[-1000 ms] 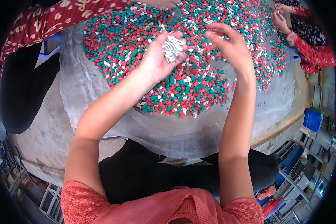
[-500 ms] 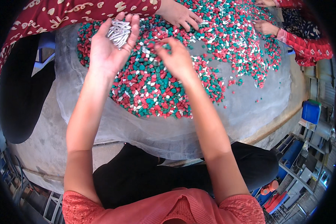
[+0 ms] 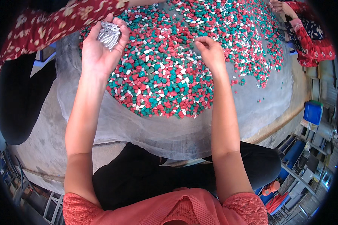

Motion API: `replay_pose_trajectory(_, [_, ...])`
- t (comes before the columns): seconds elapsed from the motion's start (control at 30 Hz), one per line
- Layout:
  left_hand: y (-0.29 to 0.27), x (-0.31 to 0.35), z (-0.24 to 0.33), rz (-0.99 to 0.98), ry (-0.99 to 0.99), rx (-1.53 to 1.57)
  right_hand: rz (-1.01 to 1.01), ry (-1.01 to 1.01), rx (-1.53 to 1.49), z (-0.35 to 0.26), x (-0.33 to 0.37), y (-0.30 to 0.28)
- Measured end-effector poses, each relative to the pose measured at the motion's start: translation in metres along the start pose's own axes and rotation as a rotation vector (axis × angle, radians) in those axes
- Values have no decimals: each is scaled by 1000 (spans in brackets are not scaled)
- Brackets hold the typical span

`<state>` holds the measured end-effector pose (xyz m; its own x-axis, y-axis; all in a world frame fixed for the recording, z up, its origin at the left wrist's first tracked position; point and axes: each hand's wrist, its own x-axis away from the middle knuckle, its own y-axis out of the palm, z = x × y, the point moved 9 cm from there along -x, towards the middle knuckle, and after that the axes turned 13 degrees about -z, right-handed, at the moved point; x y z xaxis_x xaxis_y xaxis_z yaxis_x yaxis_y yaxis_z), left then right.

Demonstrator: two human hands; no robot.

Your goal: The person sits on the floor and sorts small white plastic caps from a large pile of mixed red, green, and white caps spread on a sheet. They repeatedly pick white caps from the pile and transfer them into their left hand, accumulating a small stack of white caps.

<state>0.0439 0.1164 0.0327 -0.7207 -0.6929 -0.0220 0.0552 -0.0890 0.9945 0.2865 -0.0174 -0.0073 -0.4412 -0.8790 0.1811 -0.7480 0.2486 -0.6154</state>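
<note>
My left hand, palm up with curled fingers, cups a small heap of slender silvery pieces. Over the pile, my right hand has its thumb and forefinger drawn close together. Whether anything tiny sits between those fingertips I cannot make out. Beneath both hands spreads a wide pile of small red, green and white pieces, with some longer pale slivers among them. The pile rests on a translucent sheet.
A co-worker's patterned red sleeve reaches in at the upper left, close to my left hand. Another person's hands are at the far right. A blue container and metal frames stand beyond the work surface on the right.
My right hand has moved right across the pile. My left hand has shifted slightly left with the silvery pieces. The co-worker's hand at the top has drawn back toward the upper edge.
</note>
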Motion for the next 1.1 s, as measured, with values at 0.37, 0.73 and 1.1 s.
replay_pose_trajectory(0.37, [5,-2,1,-16,-15,11,2,26,139,10,-60,61])
replay_pose_trajectory(0.73, [15,-11,-5,-93,-49,40,-126,-339,333,-143,44,148])
replay_pose_trajectory(1.1, [11,-2,30,-92,25,-6,324,-252,34,-29,7,-70])
